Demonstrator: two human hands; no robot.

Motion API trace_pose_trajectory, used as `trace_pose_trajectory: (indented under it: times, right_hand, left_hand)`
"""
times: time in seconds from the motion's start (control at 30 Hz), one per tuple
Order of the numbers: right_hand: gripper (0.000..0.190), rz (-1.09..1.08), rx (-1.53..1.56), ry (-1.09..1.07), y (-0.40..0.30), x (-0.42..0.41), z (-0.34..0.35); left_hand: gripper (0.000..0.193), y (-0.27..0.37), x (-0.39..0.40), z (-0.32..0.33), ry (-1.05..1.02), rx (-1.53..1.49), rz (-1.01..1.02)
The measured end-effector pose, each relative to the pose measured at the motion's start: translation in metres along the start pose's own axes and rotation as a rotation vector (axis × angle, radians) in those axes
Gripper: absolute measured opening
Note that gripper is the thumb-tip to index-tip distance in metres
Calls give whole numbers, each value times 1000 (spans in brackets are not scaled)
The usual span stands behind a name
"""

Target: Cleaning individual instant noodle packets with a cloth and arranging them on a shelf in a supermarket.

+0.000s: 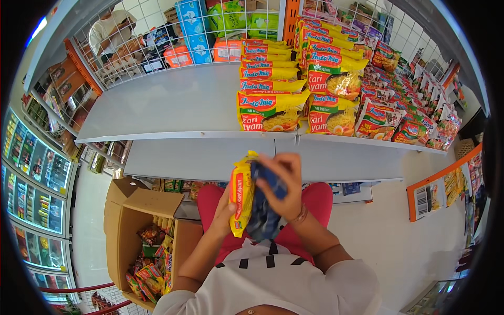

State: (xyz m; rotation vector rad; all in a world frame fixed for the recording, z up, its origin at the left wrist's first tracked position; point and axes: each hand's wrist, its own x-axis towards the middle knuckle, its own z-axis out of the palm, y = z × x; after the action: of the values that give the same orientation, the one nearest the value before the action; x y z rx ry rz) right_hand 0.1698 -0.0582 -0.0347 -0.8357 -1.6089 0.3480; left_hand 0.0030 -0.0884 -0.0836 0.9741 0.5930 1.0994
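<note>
My left hand (223,212) grips a yellow Indomie instant noodle packet (240,197), turned edge-on above my lap. In my right hand (286,189) is a dark blue cloth (264,218), bunched up against the packet's right side. The fingers of that hand are blurred. Beyond my hands, more yellow noodle packets (271,112) stand in rows on a grey metal shelf (169,102). To my left, an open cardboard box (118,232) holds a loose pile of noodle packets (151,275).
Red and white noodle packets (380,120) fill the shelf's right part. A lower shelf board (189,157) projects towards my knees. White wire mesh (151,43) backs the shelf, with a person (112,29) behind it. Glass-door coolers (35,197) line the far left.
</note>
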Motion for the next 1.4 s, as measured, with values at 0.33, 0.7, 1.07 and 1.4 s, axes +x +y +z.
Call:
trace_pose_trajectory:
  times: [0.33, 0.7, 1.07, 1.4]
  right_hand:
    - [35, -236, 88, -83, -28, -20, 25]
    - [35, -8, 24, 78, -4, -3, 6]
    - [38, -362, 46, -183, -12, -33, 21]
    - [32, 9, -57, 118, 1, -6, -12]
  left_hand:
    - [67, 1, 6, 0, 134, -370, -44]
    - [62, -1, -3, 0, 61, -363, -113]
    - [57, 8, 13, 2, 106, -440, 36]
    - [67, 10, 8, 6, -81, -368, 29]
